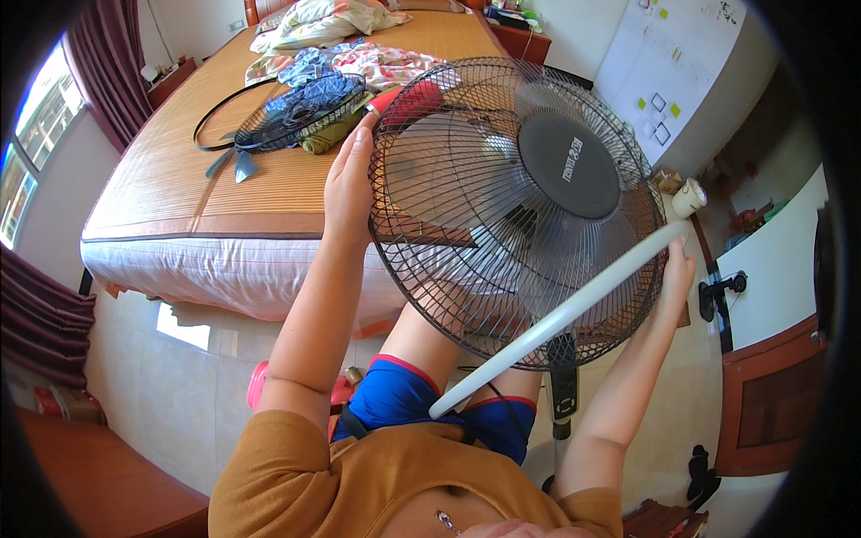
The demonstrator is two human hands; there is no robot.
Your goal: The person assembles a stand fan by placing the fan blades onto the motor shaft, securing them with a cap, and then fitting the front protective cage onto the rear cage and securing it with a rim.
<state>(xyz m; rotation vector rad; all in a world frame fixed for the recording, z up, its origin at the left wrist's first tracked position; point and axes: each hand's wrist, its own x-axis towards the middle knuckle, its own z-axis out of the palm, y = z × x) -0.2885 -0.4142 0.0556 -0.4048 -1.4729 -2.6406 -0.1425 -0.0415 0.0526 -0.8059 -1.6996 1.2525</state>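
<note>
Both sides of the black fan (549,175) are flanked — the left grip (348,193) against one rim, the right grip (679,269) at the other, beside the white tube (574,309) — partly hidden, so I cannot tell whether either is clamped.

A home bedroom is indicated by a wide bed (224,269) covered with a tan mat (152,193), heaped bedding (323,27), a bedside cabinet (525,43), and a window (40,121) flanked by purple curtains (108,67).
</note>
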